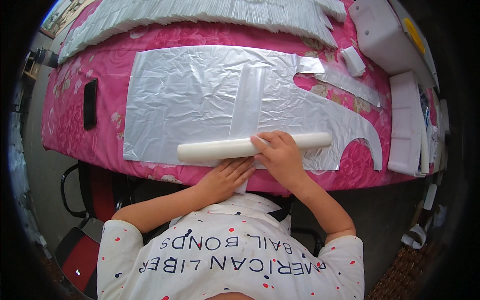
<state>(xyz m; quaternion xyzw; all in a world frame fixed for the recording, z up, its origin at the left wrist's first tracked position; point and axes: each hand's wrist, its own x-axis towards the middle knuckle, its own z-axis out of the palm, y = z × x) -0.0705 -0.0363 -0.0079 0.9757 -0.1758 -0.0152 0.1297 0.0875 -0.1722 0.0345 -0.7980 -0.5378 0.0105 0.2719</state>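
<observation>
A silvery-white thin plastic sheet (185,90), cut like an apron with curved cutouts at its right end, lies spread and wrinkled over the table. Along its middle runs a folded plastic strip (248,100), which passes under a smooth white tube (215,149) and shows again at the near table edge. My right hand (277,152) is closed over the tube from above, thumb toward me. Just on the near side of the tube, my left hand (227,176) presses flat with fingers stretched out, over the strip's near end. The tube hides part of the sheet.
A pink flowered cloth (65,110) covers the table. Stacked folded white plastic pieces (200,12) line the far edge. A black phone (90,104) lies at left. White foam boxes (404,125) stand at right, near a small white folded piece (353,61). Red-and-black chairs (80,255) stand at lower left.
</observation>
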